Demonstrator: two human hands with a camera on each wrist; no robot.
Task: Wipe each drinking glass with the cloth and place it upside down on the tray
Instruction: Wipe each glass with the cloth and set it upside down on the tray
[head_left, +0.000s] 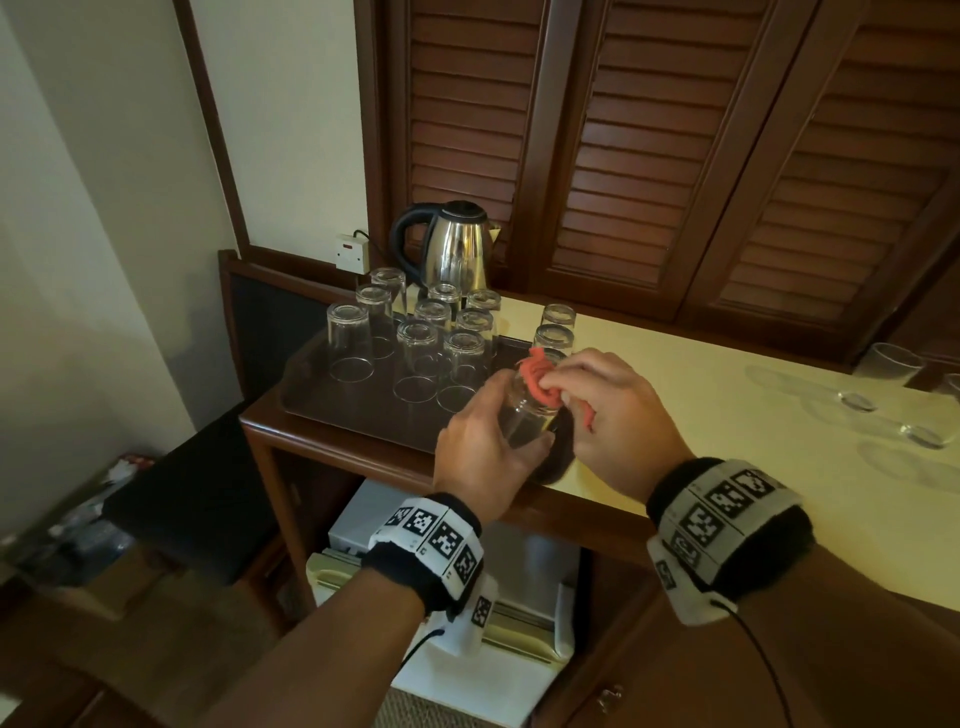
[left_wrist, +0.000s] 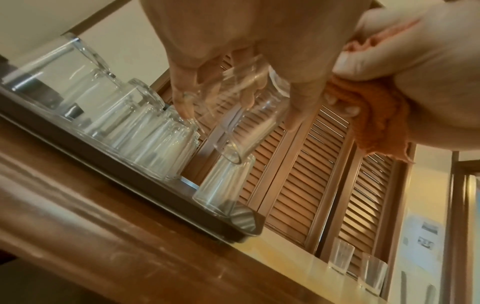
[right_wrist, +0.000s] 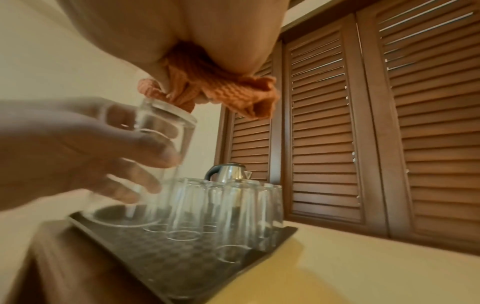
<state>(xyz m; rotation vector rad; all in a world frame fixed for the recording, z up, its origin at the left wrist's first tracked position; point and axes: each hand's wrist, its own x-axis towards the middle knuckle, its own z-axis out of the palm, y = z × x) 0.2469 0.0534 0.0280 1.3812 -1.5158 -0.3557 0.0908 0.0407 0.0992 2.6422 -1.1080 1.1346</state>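
Observation:
My left hand (head_left: 485, 441) grips a clear drinking glass (head_left: 522, 415) round its side, base up and mouth down, just above the near right corner of the dark tray (head_left: 306, 402). My right hand (head_left: 608, 410) pinches a bunched orange cloth (head_left: 540, 382) against the glass's upturned base. In the right wrist view the cloth (right_wrist: 221, 82) touches the top of the glass (right_wrist: 166, 127) held by the left hand (right_wrist: 91, 144). Several glasses (head_left: 415, 353) stand upside down on the tray, seen too in the left wrist view (left_wrist: 145, 131).
A steel kettle (head_left: 457, 244) stands behind the tray by a wall socket (head_left: 350, 253). More glasses (head_left: 893, 364) stand far right on the yellow counter (head_left: 701, 374). Louvred wooden doors (head_left: 675, 156) close off the back. An open shelf lies below the counter edge.

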